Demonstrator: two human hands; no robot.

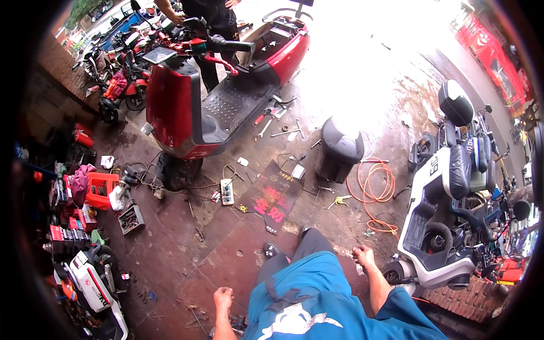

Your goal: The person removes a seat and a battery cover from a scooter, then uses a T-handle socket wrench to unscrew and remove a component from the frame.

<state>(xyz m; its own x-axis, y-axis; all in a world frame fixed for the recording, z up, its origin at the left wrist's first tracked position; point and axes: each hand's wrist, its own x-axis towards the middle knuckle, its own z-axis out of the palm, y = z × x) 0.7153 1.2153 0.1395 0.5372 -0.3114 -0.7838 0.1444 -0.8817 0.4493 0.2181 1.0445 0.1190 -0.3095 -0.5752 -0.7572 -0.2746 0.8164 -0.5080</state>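
Note:
My left hand [223,296] hangs low in front of me with its fingers curled closed, and nothing shows in it. Out to the right, my right hand [363,255] is also curled closed; no object sticks out of it. Neither hand touches anything that I can see. Ahead stands a red scooter [173,110], its seat off and the compartment under it exposed. A dark mat [275,192] with pink lettering lies on the floor in front of my feet. Right of the mat are a yellow air blow gun [340,201] and a black bucket-shaped scooter part [340,150].
A coiled orange hose [371,187] lies ahead on the right, near a white scooter [433,209]. Hand tools [271,116] and a power strip [226,191] lie on the floor. At left are a red stool [102,190] and a tool box [131,220]. A person [212,17] stands behind the red scooter.

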